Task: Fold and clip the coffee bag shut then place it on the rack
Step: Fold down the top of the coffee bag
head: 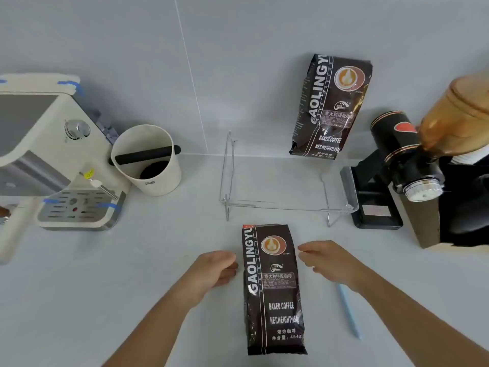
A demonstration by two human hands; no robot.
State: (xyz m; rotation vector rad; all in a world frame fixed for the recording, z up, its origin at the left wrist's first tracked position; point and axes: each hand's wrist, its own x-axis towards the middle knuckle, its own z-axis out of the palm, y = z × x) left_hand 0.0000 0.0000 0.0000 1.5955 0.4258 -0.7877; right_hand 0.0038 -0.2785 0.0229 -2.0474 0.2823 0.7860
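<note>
A dark brown coffee bag [274, 290] lies flat on the white counter in front of me, its top end pointing away. My left hand [214, 270] hovers just left of the bag's upper part, fingers curled and apart, holding nothing. My right hand [326, 259] is just right of the bag's top, fingers spread, also empty. A long pale blue clip [349, 313] lies on the counter to the right of the bag, partly under my right forearm. The clear acrylic rack [288, 205] stands beyond the bag. A second coffee bag [330, 107] stands on the rack against the wall.
A cream espresso machine [53, 154] fills the left side, with a cream knock box [148, 160] beside it. A black coffee grinder [397, 170] with an amber hopper stands right of the rack, next to a wooden box [428, 229].
</note>
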